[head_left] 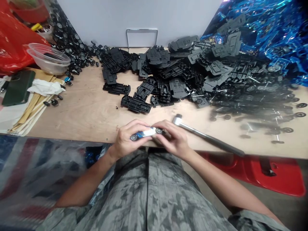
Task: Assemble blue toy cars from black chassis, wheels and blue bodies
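Observation:
A small blue toy car (146,132) is held on its side over the table's front edge, its wheels showing toward me. My left hand (131,136) grips the end at the left, fingers on top and thumb below. Around the other end closes my right hand (172,138), its fingertips near a wheel. Part of the car's body is hidden by the fingers. Just right of my right hand lies a hammer (207,134) with a metal head and dark grip. Beyond the hands several black plastic car chassis (136,104) lie in a loose heap.
Wheel axles (260,93) are spread at the right, partly blurred, below shiny blue car bodies (271,38). On the left stand a clear plastic bowl (51,65), a dark phone (19,88) and more wheels (69,41). A wire stand (141,30) rises at the back. Below the table is a red stool (281,176).

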Available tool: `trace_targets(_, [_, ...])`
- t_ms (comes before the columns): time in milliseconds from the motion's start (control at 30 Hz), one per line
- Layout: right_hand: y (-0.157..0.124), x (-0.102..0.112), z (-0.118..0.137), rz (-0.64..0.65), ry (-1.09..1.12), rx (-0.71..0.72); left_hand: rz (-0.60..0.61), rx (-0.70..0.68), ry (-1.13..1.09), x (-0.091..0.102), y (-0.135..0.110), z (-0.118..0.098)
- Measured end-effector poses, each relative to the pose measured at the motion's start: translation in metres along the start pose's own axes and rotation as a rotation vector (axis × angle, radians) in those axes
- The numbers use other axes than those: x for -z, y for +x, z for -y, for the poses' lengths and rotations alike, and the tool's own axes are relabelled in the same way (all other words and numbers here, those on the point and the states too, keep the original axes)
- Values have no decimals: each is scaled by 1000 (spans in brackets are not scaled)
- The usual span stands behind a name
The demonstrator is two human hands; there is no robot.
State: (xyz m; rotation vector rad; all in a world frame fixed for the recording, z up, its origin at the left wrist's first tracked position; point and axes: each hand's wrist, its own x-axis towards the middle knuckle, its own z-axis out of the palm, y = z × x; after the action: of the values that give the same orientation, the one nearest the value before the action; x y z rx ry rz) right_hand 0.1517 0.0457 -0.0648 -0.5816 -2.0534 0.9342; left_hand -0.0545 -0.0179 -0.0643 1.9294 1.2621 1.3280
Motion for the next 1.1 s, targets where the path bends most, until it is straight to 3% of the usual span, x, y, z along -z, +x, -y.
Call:
trace_targets(233, [-3,4,0,6,-33,-9,32,1,-6,6,0,-1])
trace_targets(567, [-2,11,-1,105,-144,204,25,-32,-2,3,-3,3])
trace_targets(1100, [-3,1,-1,-44,-36,100,-40,-20,-92,-3,-2,4])
